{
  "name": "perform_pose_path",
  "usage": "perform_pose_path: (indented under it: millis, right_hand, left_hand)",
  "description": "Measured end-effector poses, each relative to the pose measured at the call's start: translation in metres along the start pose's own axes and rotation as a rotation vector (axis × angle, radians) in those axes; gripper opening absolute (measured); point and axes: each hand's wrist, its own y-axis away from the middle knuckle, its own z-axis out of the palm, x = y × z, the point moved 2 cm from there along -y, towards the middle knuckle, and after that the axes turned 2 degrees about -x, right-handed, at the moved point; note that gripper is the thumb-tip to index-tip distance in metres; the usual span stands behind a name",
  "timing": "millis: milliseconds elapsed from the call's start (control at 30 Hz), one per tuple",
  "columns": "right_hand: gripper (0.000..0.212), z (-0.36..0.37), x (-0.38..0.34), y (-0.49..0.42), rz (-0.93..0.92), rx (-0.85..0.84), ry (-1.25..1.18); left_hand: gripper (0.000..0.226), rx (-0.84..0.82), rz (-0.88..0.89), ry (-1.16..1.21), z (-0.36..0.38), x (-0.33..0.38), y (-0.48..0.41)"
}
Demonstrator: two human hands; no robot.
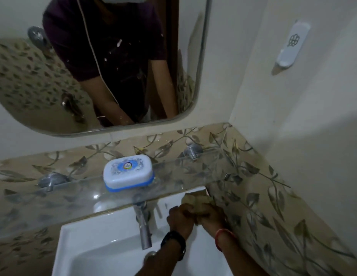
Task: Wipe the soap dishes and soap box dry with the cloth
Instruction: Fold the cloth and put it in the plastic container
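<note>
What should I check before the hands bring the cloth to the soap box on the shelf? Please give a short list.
1. Cloth held: ok, left hand and right hand both grip it over the sink.
2. Cloth wrung enough: cannot tell.
3. Soap box within view: ok, on the glass shelf.
4. Soap box lid closed: ok.
5. Soap box wet: cannot tell.
6. Soap dishes in view: not ok.

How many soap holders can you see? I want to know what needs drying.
2: a closed soap box on the glass shelf, and a wall-mounted holder, upper right. Others may be out of view.
</note>
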Motion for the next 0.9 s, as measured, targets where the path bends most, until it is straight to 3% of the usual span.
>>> perform_pose_path:
  millis: [100, 167, 267, 333, 467, 633, 767, 833, 900]
  right_hand:
    - [0.058, 0.004, 0.008, -0.007, 0.029, -0.008, 0.014]
    - [0.057, 0.008, 0.016, -0.007, 0.046, 0.028, 0.009]
    - [0.032, 0.007, 0.017, -0.001, 0.006, 0.086, -0.017]
    - [0.019, 0.007, 0.016, 0.004, -0.054, 0.153, -0.128]
    - [0.024, 0.011, 0.022, 0.016, -0.063, 0.135, -0.376]
    - [0.027, 0.019, 0.028, 0.064, 0.090, 0.039, -0.842]
    - [0.023, 0.032, 0.033, 0.113, 0.178, -0.057, -1.242]
    - [0.026, 0.034, 0.026, 0.141, 0.191, -0.079, -1.292]
    - [0.026, 0.043, 0.031, 0.160, 0.152, -0.009, -1.133]
  left_hand:
    - [0.022, -0.078, -0.007, -0.065, 0.004, 0.007, -0.017]
    - [0.018, -0.069, 0.000, 0.020, -0.002, 0.024, -0.007]
    - [0.019, -0.051, -0.030, 0.227, -0.005, 0.031, 0.003]
    - [0.025, -0.054, -0.048, 0.361, -0.009, 0.032, 0.011]
    - [0.042, -0.087, -0.100, 0.602, -0.020, 0.036, 0.034]
    - [0.033, -0.067, 0.067, 0.546, -0.050, 0.038, 0.086]
    - [0.039, -0.069, 0.070, 0.594, -0.077, 0.038, 0.138]
    - [0.039, -0.107, 0.021, 0.696, -0.094, 0.040, 0.167]
    - [0.040, -0.132, -0.014, 0.820, -0.115, 0.042, 0.195]
